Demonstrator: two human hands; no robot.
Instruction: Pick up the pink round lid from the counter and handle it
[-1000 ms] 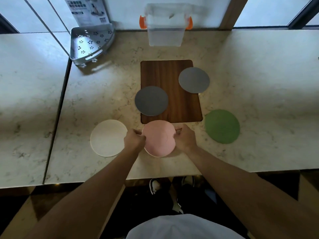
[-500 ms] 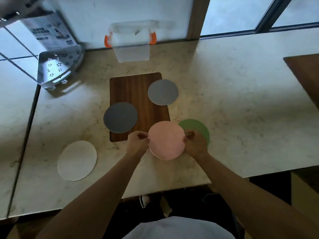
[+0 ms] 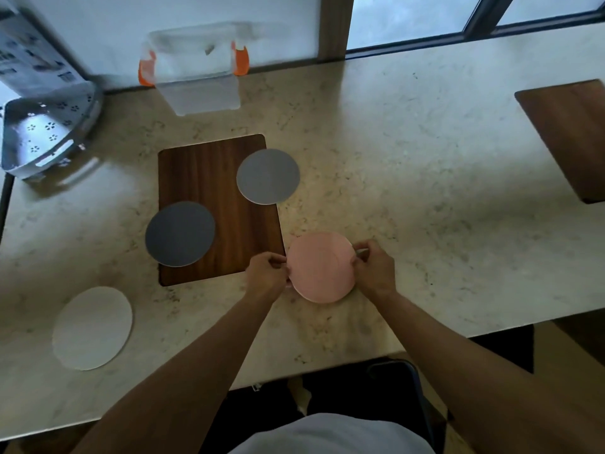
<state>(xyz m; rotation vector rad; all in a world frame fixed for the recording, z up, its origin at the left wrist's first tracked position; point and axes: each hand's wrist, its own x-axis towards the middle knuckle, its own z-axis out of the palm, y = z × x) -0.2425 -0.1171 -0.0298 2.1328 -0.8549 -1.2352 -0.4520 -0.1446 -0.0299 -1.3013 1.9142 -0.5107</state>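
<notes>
- Round flat pink disc (image 3: 322,267) sits between both hands, just right of the near right corner of the dark wooden rectangular board (image 3: 218,209).
- Left hand (image 3: 266,271) pinches the disc's left rim, fingers curled; right hand (image 3: 375,268) pinches the right rim, fingers curled. Hands apart, one on each side.
- Cannot tell if the disc is flat on the beige marble table (image 3: 425,191) or slightly lifted.
- Versus half a second ago: the green disc beside the right hand is no longer visible; the pink disc now covers that spot. View also shifted.
- Dark grey round disc (image 3: 180,234) overhangs the board's left edge; lighter grey round disc (image 3: 267,176) overhangs its right edge.
- White round disc (image 3: 92,328) lies near the table's front edge, well left of the hands.
- Bare tabletop right of the hands up to a second wooden board (image 3: 569,136) at the far right.
</notes>
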